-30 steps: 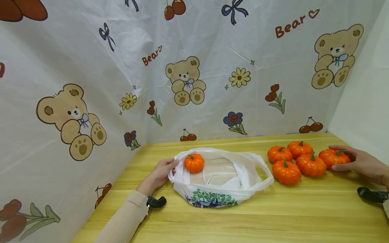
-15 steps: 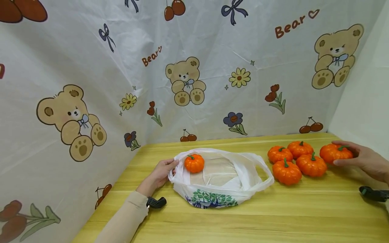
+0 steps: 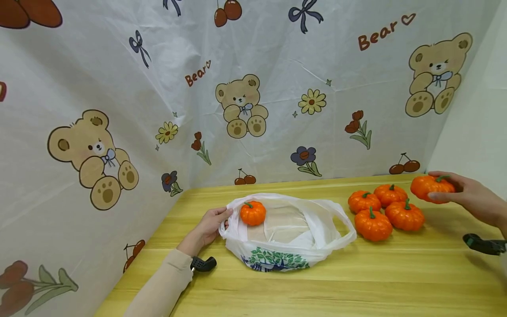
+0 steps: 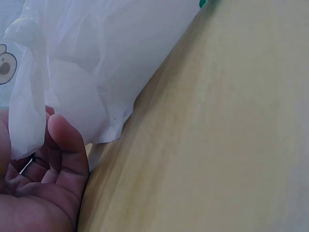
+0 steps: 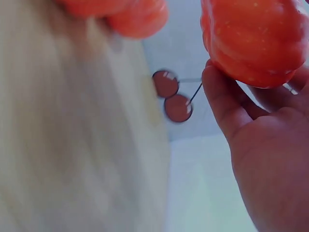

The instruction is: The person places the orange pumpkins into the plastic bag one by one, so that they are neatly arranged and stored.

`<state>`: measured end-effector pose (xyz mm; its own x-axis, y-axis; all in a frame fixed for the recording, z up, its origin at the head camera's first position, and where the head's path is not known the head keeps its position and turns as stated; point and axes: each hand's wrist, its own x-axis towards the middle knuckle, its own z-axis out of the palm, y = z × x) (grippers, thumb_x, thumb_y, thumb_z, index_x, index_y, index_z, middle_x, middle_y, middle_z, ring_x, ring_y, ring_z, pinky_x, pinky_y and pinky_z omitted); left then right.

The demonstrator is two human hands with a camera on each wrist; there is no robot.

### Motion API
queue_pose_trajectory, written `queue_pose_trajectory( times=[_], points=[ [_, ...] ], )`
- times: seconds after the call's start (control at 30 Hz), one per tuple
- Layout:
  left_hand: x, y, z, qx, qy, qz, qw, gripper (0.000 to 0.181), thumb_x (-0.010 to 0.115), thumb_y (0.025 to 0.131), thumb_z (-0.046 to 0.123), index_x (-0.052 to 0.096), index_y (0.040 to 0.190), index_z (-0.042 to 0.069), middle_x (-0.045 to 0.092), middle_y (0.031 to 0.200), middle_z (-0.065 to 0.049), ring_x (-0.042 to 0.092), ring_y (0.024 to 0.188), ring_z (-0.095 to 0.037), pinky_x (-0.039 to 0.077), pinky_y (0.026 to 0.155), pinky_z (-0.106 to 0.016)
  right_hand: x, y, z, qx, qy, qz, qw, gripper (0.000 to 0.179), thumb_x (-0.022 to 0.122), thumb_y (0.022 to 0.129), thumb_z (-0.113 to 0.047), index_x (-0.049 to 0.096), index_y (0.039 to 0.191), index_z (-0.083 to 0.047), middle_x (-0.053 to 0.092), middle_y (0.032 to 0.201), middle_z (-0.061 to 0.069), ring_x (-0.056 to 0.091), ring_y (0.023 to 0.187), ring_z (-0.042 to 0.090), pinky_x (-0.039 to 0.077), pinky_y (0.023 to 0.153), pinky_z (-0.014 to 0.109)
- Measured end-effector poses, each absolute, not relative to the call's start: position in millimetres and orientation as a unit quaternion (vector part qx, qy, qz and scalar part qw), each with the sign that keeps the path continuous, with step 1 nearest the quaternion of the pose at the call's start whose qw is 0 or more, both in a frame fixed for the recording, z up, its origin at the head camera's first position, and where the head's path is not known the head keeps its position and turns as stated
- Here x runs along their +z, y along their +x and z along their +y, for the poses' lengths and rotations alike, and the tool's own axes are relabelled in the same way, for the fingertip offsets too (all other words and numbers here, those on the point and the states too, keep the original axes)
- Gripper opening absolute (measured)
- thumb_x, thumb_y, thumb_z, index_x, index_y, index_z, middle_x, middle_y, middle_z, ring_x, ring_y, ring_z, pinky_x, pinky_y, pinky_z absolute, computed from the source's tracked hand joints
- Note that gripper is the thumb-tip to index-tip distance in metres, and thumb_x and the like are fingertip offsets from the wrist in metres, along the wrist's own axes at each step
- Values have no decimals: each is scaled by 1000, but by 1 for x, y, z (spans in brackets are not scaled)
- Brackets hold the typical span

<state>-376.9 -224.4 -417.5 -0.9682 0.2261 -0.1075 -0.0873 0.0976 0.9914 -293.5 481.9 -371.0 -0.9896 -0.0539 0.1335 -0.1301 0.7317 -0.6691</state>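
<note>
My right hand (image 3: 471,193) grips a small orange pumpkin (image 3: 429,188) with a green stem, raised off the table at the right. In the right wrist view the thumb and fingers hold this pumpkin (image 5: 258,41) from its side. My left hand (image 3: 210,224) holds the left handle of a white plastic bag (image 3: 273,251) with a green tree print. The bag's handle (image 4: 29,106) hangs between thumb and fingers in the left wrist view. Inside the open bag, at its left, sits another orange pumpkin (image 3: 253,213).
Several orange pumpkins (image 3: 373,224) stand clustered on the wooden table (image 3: 317,290), right of the bag. A white cloth (image 3: 277,154) printed with bears and flowers hangs behind the table, and a plain white wall (image 3: 475,145) rises at the right.
My right hand has lifted its pumpkin off the table, away from the cluster, and moved it up and slightly left. The left hand and the bag have stayed in place.
</note>
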Motion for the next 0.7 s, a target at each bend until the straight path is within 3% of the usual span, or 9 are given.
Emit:
queue_pose_trajectory(
  times=[0.03,0.1,0.47,0.57,0.7],
  points=[
    [-418,-377,-224,670,47,732,115,48,61,106,29,54,143,-1,63,95,-3,56,72,-10,55,62,-22,-368,-293,479,362,53,-929,54,78,60,105,-37,19,161,-2,47,117,-28,41,90,-20,42,73,13],
    [-418,-377,-224,670,46,732,113,47,60,106,29,55,142,-1,63,95,-3,56,71,-10,55,62,-22,-362,-294,472,365,62,-927,58,73,60,106,-34,22,158,0,40,106,-40,44,91,-17,43,72,11],
    [-418,-377,-224,670,36,732,117,47,60,106,28,54,144,1,64,99,-4,59,72,-10,57,64,-23,-343,-293,444,351,97,-930,51,65,61,105,-31,29,155,-5,47,109,-37,50,95,-11,45,75,17],
    [-417,-377,-223,668,35,734,114,48,61,106,29,55,145,2,63,101,-4,58,72,-10,57,64,-23,-336,-293,436,342,102,-933,52,66,60,105,-33,29,156,-4,50,112,-31,50,95,-11,46,80,25],
    [-416,-377,-223,667,34,735,117,46,61,106,29,55,144,3,63,101,-4,58,73,-10,56,64,-23,-328,-292,425,327,108,-938,43,70,58,105,-35,26,158,-2,57,128,-1,49,95,-12,47,82,33]
  ],
)
